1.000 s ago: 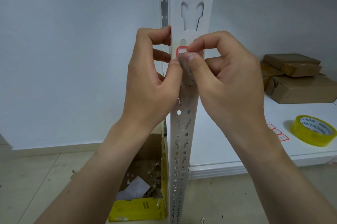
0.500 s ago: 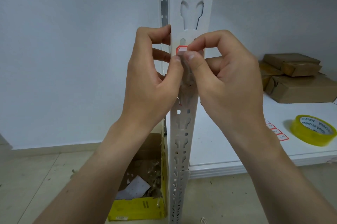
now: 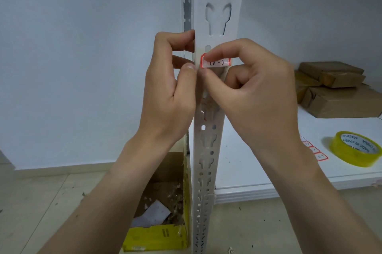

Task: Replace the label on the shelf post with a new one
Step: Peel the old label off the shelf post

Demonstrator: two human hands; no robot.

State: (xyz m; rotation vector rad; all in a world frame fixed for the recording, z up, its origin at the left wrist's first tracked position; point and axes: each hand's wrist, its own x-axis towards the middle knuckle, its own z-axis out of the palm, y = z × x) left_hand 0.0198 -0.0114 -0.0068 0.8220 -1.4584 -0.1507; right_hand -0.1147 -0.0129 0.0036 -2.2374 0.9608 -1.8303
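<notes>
Plain white wall (image 3: 82, 67) behind, beige tiled floor (image 3: 41, 202) below — scattered debris, flat even light.

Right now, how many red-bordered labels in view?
4 visible: one label on the shelf post under the right hand; three spare labels on the shelf beside the tape roll. More may be hidden behind the wrist.

in front of you stands the white shelf post (image 3: 208, 150) on the tiled floor (image 3: 41, 202). the white shelf board (image 3: 268, 160) goes out to the right of the post. on the board, far right of the post, lies a yellow tape roll (image 3: 356, 148). between this roll and the post lie some small red-edged stickers (image 3: 318, 153). behind them, brown parcels (image 3: 339, 92) are piled on the board. left of the post, touching it, a yellow cardboard box (image 3: 159, 235) stands on the floor.
</notes>
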